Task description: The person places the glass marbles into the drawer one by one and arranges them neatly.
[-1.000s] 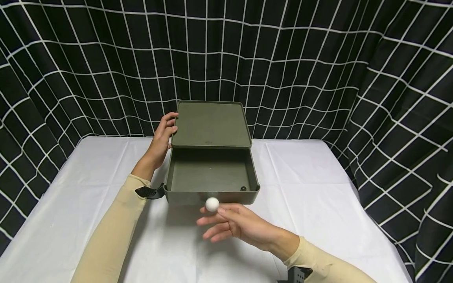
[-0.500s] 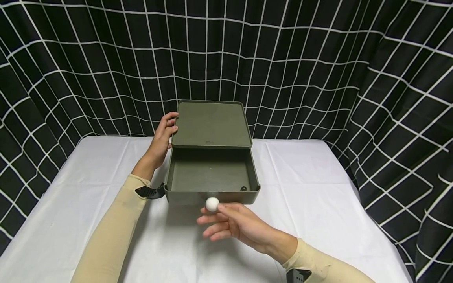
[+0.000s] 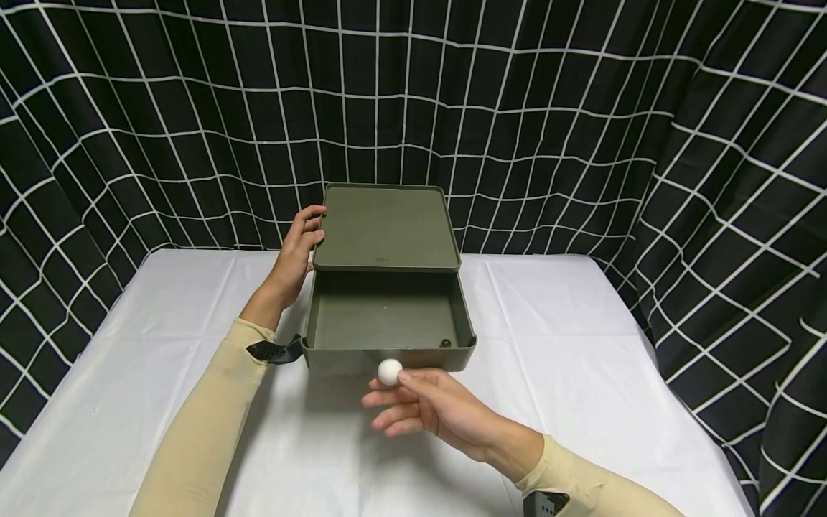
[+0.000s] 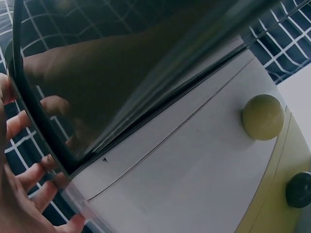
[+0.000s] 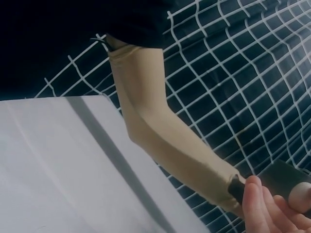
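An olive-green drawer box (image 3: 388,226) stands on the table with its drawer (image 3: 358,309) pulled out toward me. At the drawer's front is a white round knob (image 3: 390,372); in the right wrist view the knob (image 5: 301,196) shows at the edge. My right hand (image 3: 439,409) pinches it between thumb and index finger, the other fingers extended and apart. My left hand (image 3: 293,258) rests against the box's left side. In the left wrist view the left hand (image 4: 29,194) has spread fingers touching the box's edge. A small dark ball (image 3: 446,343) lies in the drawer's front right corner.
A white cloth covers the table (image 3: 555,345). Dark curtains (image 3: 413,93) with white grid lines hang behind and at both sides. A round olive ball (image 4: 263,117) and a dark round thing (image 4: 299,189) show in the left wrist view; what they belong to is unclear.
My right thumb has risen a little on the white knob. Knob, drawer front and right hand have shifted very slightly right. My left hand stays where it was.
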The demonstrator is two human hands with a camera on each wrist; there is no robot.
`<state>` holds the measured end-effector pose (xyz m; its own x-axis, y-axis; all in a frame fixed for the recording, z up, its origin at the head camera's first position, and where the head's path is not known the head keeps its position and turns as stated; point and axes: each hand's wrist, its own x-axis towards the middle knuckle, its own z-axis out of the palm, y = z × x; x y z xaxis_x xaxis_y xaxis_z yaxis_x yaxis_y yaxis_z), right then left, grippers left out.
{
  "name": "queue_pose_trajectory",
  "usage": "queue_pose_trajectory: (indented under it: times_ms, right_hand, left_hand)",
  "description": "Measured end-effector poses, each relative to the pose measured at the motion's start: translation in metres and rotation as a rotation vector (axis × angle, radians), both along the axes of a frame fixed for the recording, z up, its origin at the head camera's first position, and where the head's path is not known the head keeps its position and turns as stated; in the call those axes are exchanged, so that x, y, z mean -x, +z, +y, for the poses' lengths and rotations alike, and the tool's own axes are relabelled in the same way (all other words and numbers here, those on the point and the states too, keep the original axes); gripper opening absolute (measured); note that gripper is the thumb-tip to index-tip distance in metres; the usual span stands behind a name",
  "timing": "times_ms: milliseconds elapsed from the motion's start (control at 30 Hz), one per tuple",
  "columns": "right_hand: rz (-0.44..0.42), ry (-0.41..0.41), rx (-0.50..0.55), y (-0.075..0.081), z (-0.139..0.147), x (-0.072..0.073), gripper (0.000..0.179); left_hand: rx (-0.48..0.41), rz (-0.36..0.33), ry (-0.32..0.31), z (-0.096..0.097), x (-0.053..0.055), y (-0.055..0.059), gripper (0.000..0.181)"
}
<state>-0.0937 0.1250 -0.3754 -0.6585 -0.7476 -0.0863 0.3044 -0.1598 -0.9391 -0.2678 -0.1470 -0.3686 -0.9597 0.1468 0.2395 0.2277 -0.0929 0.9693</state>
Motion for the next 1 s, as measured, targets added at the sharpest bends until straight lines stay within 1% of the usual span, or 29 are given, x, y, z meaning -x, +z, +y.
queue_pose_trajectory:
  times_ms: [433,800,1000]
  right_hand:
    - [0.004,-0.012,0.006,0.002,-0.001,0.007,0.039]
    - [-0.007,-0.028,0.008,0.001,-0.003,0.013,0.039]
    - [-0.014,-0.041,0.01,0.0,-0.003,0.014,0.048]
  left_hand:
    - [0.007,-0.007,-0.001,-0.001,0.001,0.0,0.049]
    - [0.009,-0.004,-0.002,-0.001,0.001,-0.001,0.049]
    - [0.006,-0.001,-0.001,0.0,0.001,-0.002,0.049]
